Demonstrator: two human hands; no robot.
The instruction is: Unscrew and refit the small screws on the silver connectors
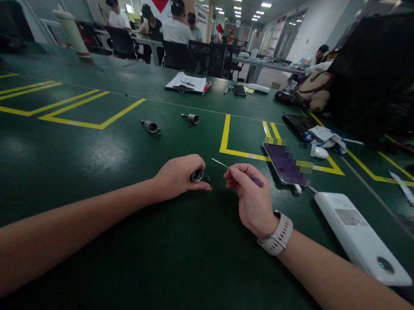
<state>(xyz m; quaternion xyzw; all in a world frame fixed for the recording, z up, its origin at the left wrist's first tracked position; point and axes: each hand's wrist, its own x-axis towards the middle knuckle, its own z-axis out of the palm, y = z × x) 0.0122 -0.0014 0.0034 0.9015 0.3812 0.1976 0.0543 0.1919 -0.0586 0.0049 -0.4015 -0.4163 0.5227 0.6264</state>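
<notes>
My left hand (179, 174) is closed around a dark cylindrical metal part (197, 175), its hollow round end facing me. Between thumb and fingers, my right hand (250, 192) grips a slim screwdriver (256, 181) with a purple handle. Its thin shaft points left, and the tip is apart from the metal part. Beside my left thumb lie tiny ring-like pieces (208, 178), too small to name surely. Farther off on the green table (160, 262), two similar metal parts rest on their sides, one at the left (151, 126) and another (192, 118) behind it.
To the right are a phone (287, 163) with a cable, a white power bank (361, 237), a white mouse (321, 153) and a cloth (326, 137). A clipboard (186, 82) lies at the back. A large black object (398, 74) stands at right; people sit beyond.
</notes>
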